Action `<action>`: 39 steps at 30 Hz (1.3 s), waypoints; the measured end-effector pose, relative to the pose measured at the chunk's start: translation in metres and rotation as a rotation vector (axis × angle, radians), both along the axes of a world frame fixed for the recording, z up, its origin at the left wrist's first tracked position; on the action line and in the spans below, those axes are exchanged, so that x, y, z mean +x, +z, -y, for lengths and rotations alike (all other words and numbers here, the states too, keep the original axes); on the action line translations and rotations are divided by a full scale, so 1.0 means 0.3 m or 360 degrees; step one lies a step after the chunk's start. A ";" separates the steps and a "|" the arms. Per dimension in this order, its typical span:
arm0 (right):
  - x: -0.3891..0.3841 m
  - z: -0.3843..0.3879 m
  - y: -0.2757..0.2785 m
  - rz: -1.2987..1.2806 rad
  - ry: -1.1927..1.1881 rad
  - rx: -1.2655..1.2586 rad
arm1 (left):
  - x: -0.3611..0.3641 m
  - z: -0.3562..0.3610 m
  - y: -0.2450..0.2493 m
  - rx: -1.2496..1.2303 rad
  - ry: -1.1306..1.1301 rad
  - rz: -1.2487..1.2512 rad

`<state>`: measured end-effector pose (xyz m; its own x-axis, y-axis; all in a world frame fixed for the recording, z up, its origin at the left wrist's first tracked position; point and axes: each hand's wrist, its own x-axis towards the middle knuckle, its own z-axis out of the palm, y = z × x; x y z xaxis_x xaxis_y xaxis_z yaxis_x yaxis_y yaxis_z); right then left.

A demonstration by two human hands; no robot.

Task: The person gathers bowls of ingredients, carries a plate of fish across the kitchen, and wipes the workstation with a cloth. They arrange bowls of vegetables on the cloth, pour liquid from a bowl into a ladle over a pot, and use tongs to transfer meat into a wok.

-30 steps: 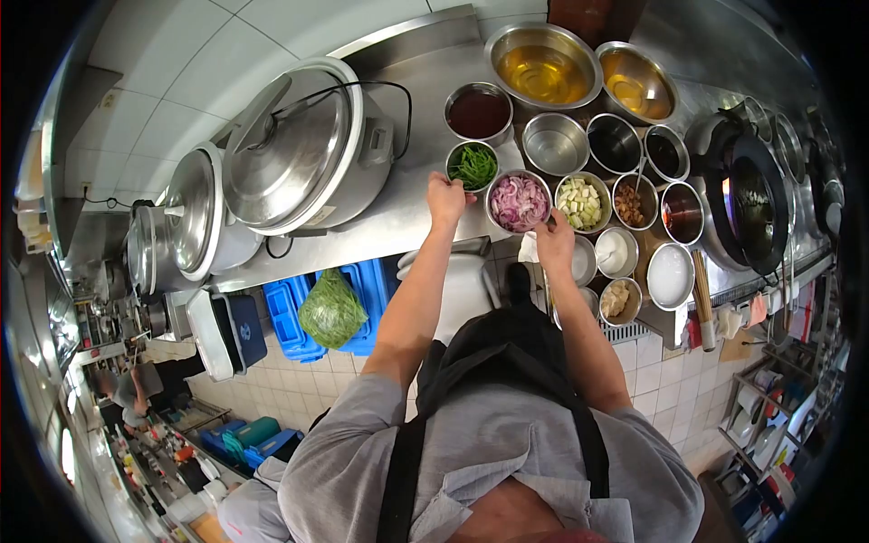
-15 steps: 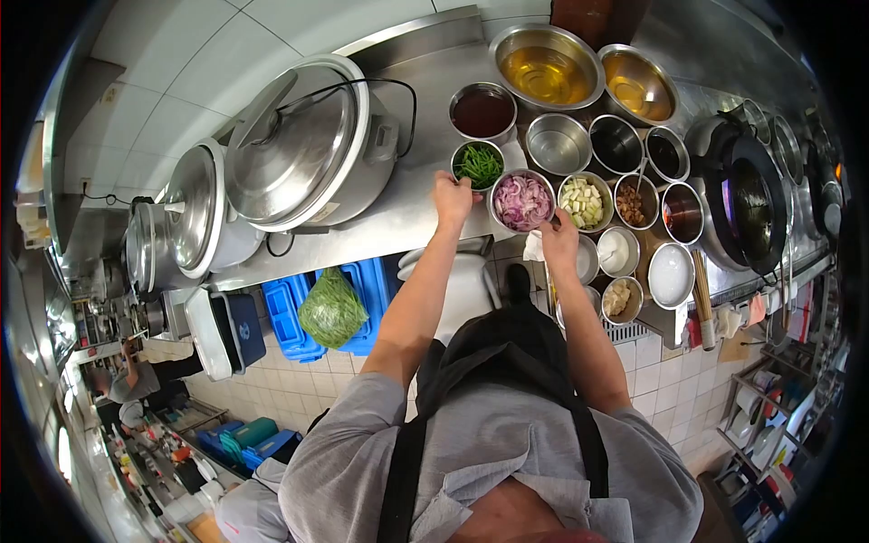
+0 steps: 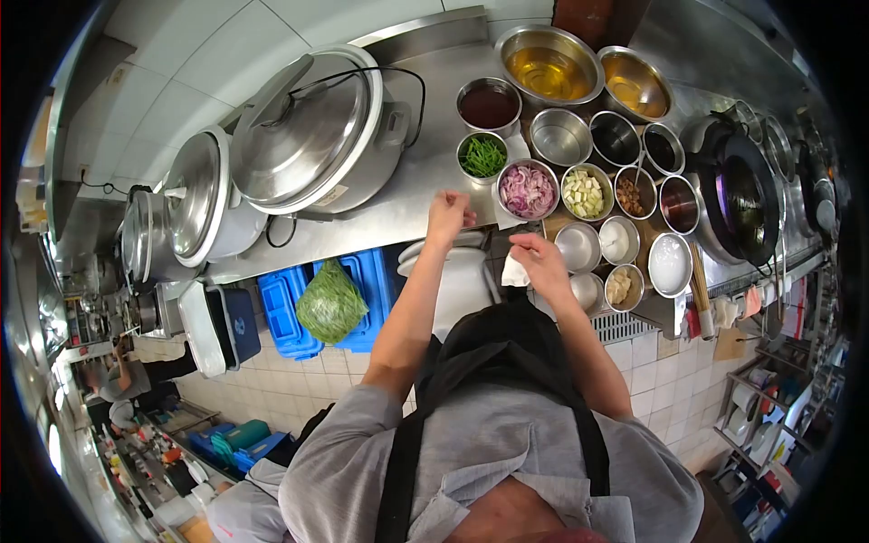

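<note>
My left hand (image 3: pixel 450 217) is over the front of the steel counter, below a cup of chopped green vegetable (image 3: pixel 482 157); its fingers are loosely curled and hold nothing. Down and to the right, my right hand (image 3: pixel 541 264) grips a white cloth or paper (image 3: pixel 515 271) that hangs at its left side. A cup of sliced red onion (image 3: pixel 528 190) stands above and between my hands, beside the greens. Neither hand touches a cup. Right of the onion is a cup of pale chopped pieces (image 3: pixel 587 193).
Large lidded pots (image 3: pixel 308 136) stand on the left of the counter (image 3: pixel 362 204). Bowls of yellow liquid (image 3: pixel 548 72) are at the back, a black wok (image 3: pixel 749 190) at the right. Below are blue crates (image 3: pixel 282 312) with bagged greens (image 3: pixel 331 306). Other people are at lower left.
Both hands have come away from the cups. My left hand has moved down from the greens; my right hand has moved down and left from beside the onion, with the white cloth or paper.
</note>
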<state>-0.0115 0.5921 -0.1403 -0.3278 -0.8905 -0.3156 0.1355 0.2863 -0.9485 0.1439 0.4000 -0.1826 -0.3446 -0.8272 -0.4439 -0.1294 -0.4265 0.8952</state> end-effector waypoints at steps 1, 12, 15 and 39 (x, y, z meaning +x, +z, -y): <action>0.021 0.001 -0.015 0.0052 0.0021 0.0033 | 0.002 0.020 -0.003 0.0017 0.0015 -0.0003; 0.039 -0.026 -0.083 -0.0260 -0.0122 -0.0052 | 0.092 -0.217 0.047 0.0127 -0.0560 -0.0207; 0.048 -0.026 -0.042 -0.0077 -0.0188 0.0069 | 0.102 -0.246 0.094 0.0297 -0.0152 -0.0487; 0.038 0.067 -0.043 -0.0219 -0.0520 -0.0262 | 0.202 -0.241 0.144 -0.0033 -0.0578 -0.0490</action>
<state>-0.0001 0.5720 -0.1533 -0.6318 -0.7673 -0.1102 0.0625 0.0913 -0.9939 0.2045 0.4721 -0.1393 -0.7259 -0.6366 -0.2605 0.0058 -0.3843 0.9232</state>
